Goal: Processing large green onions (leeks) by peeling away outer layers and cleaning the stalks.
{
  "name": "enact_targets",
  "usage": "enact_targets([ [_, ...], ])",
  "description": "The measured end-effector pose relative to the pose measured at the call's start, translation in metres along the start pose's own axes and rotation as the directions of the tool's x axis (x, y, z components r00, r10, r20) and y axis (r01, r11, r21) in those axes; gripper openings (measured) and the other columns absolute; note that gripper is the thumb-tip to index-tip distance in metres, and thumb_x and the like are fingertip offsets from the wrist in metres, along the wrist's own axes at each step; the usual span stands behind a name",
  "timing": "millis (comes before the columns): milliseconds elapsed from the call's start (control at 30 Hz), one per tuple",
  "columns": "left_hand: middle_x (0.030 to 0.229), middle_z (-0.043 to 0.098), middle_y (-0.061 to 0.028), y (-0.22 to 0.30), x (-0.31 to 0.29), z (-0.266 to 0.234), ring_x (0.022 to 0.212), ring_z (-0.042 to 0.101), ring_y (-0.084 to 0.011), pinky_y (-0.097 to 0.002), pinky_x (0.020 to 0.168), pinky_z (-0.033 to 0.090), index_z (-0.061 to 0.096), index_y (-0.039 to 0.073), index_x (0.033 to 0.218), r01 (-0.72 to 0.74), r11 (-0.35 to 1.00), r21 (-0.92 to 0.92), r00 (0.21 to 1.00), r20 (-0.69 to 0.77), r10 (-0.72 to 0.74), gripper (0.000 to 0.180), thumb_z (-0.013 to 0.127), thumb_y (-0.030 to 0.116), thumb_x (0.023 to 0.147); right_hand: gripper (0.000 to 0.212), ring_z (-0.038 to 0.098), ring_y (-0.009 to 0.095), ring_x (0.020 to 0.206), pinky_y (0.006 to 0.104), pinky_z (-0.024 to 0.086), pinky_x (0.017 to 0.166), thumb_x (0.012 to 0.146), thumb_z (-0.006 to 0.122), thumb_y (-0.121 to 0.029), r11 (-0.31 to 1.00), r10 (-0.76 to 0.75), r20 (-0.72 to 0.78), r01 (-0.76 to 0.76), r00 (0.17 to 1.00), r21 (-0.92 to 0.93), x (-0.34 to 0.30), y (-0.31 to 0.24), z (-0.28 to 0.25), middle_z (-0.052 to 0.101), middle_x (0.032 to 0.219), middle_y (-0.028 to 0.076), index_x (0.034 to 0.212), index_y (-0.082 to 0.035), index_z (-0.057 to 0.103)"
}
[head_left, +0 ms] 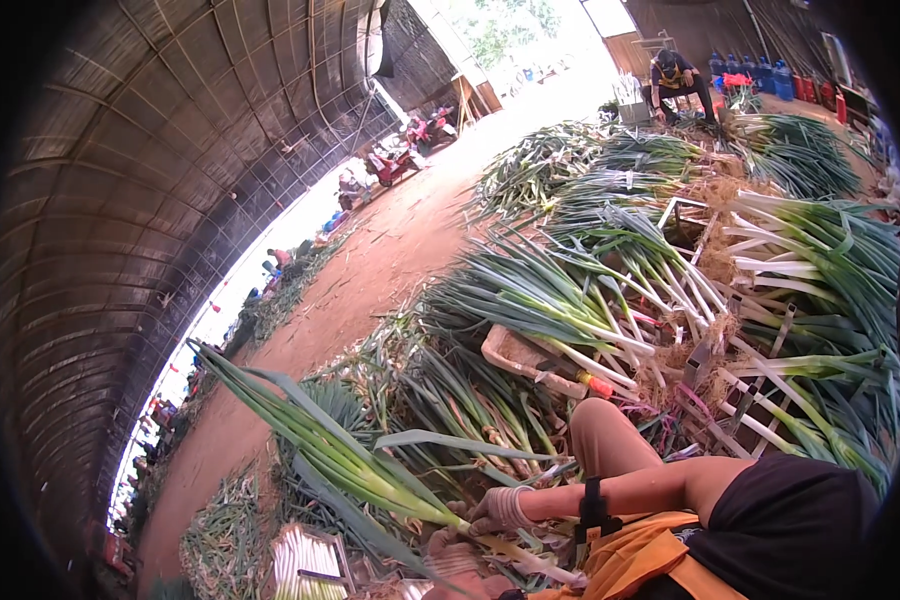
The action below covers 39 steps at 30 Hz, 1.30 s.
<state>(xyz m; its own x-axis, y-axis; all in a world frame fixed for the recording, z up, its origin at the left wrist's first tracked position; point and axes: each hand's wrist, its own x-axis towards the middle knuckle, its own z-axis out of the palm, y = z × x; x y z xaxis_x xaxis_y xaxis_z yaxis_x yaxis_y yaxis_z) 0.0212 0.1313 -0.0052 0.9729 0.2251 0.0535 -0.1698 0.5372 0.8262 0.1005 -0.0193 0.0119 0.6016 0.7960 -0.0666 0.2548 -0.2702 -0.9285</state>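
Note:
A long leek [400, 492] with green leaves slants from the left toward my body, its pale root end low in front of me. My right hand [502, 508], in a light knit glove with a dark watch on the wrist, is closed around its stalk. Just below, my left hand [452, 558], also gloved, is closed at the same stalk, its fingers partly hidden. Dry yellowish outer skin [515, 553] shows on the lower stalk. Beneath the leaves lies a heap of leeks [460, 400].
Cleaned white stalks fill a crate [348, 565] at the lower left. More leeks [810, 240] lie in rows on the right, beside a tan tray [515, 362]. A co-worker [675, 85] bends over at the back near blue water bottles [760, 75]. A dirt path [370, 270] runs left.

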Motion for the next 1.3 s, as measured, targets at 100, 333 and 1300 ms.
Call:
enact_targets([
  [100,0.094,0.057,-0.0140,-0.008,0.013,-0.004,0.085,0.056,-0.0232,-0.0332,0.070,0.045,0.055,-0.002,0.100,0.020,0.999,0.029,0.999,0.024,-0.021,0.033,0.060,0.025,0.080,0.038,0.059,0.021,0.065,0.0330,0.046,0.064,0.082,0.058,-0.039,0.993,0.003,0.015,-0.005,1.000,0.120,0.001,0.011,-0.007,0.064,0.075,0.014,0.094,-0.004,0.065],
  [333,0.094,0.058,-0.0141,-0.008,0.047,0.027,0.085,0.056,-0.0221,-0.0326,0.069,0.045,0.056,-0.001,0.099,0.040,0.986,0.160,0.989,0.135,-0.062,0.031,0.059,0.024,0.080,0.044,0.061,0.028,0.074,0.0370,0.047,0.069,0.077,0.060,-0.045,0.996,-0.007,-0.307,-0.021,0.952,-0.086,-0.002,-0.035,-0.029,0.063,0.080,0.016,0.090,-0.003,0.064],
  [1300,0.092,0.061,-0.0157,-0.065,-0.016,-0.031,0.081,0.059,-0.0195,-0.0314,0.065,0.047,0.060,0.001,0.097,0.586,0.487,0.648,0.788,-0.313,-0.531,0.026,0.053,0.021,0.082,0.039,0.057,0.011,0.058,0.0252,0.046,0.050,0.065,0.079,-0.023,0.824,-0.088,0.093,0.020,0.992,0.566,0.044,-0.043,-0.014,0.064,0.072,0.006,0.094,-0.002,0.064],
])
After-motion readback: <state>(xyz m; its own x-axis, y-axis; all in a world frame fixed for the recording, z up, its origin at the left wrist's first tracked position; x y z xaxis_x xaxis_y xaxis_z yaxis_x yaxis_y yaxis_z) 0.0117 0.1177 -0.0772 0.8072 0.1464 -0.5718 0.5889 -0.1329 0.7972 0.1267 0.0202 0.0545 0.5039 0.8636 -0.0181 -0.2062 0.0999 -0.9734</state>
